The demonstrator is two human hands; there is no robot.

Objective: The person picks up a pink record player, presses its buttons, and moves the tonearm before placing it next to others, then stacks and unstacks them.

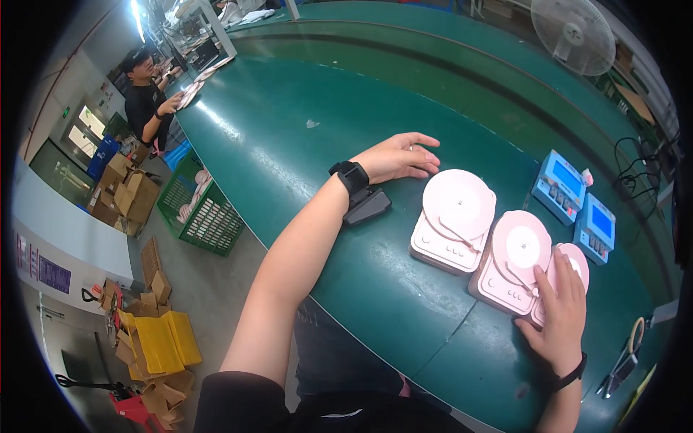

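Three pale pink, record-player-shaped devices stand side by side on the green table (346,274), each with a round disc on top. The leftmost device (460,206) is nearest my left hand (401,156), which hovers just beyond its upper left, fingers apart and holding nothing. Beside it is the middle device (521,247). My right hand (563,317) lies over the rightmost device (575,261), fingers stretched across it and the thumb spread toward the middle one. That hand hides much of the rightmost device.
Two blue boxes with screens, an upper one (559,186) and a lower one (595,226), stand beyond the devices. Scissors (619,372) lie at the right. A green basket (209,224) stands on the floor past the table edge. A co-worker (148,101) handles pinkish parts at the far left.
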